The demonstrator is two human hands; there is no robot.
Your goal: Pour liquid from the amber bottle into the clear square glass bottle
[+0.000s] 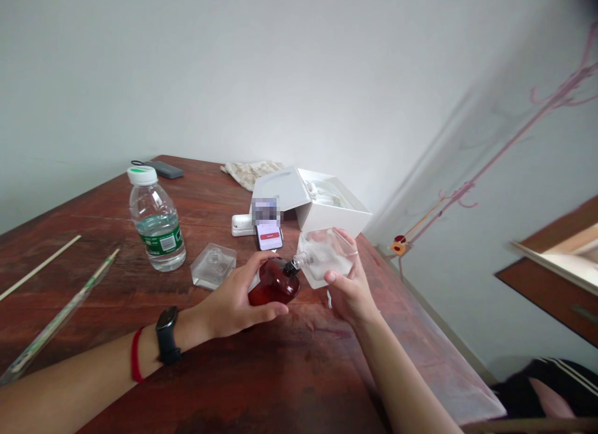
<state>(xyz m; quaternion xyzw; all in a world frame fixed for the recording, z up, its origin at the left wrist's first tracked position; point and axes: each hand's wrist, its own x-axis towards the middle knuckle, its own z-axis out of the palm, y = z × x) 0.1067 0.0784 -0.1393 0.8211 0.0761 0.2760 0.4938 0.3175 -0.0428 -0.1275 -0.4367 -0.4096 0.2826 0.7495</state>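
Your left hand (231,306) has its fingers (268,310) curled around the red bottle (276,286), which rests on the wooden surface (243,378) near the centre of the view. Your right hand (351,292) sits at three o'clock from it. Its fingers are wrapped about a clear glass bottle (326,258), tipped so its neck meets the red bottle's top. A second glass bottle (213,266) lies at nine o'clock, with a water bottle (156,222) at ten o'clock. A phone (270,236) stands at twelve o'clock and an open white box (327,213) at one o'clock.
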